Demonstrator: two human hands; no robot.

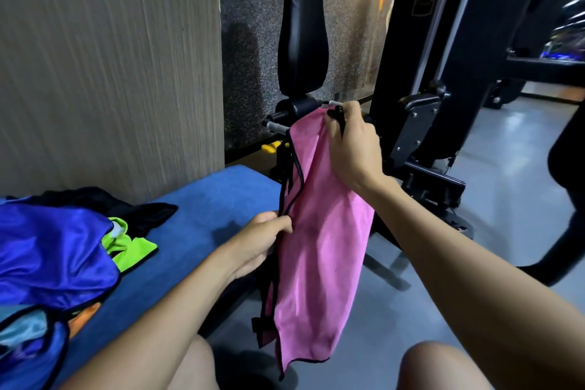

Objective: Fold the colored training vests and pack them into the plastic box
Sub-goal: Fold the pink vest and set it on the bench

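Note:
A pink mesh training vest (319, 250) with black trim hangs lengthwise in the air in front of me. My right hand (353, 149) grips its top end high up. My left hand (264, 242) pinches its black-edged left side about halfway down. A heap of other vests lies on the blue bench at the left: a blue one (53, 250), a neon green one (129, 245), a black one (104, 203) and a light blue one (22, 331). No plastic box is in view.
The blue padded bench (202, 199) runs from lower left toward the centre. A grey wall panel (107, 73) stands behind it. Black gym equipment (302, 41) and a machine frame (421, 123) stand ahead. Grey floor (506, 168) lies to the right. My knees show at the bottom.

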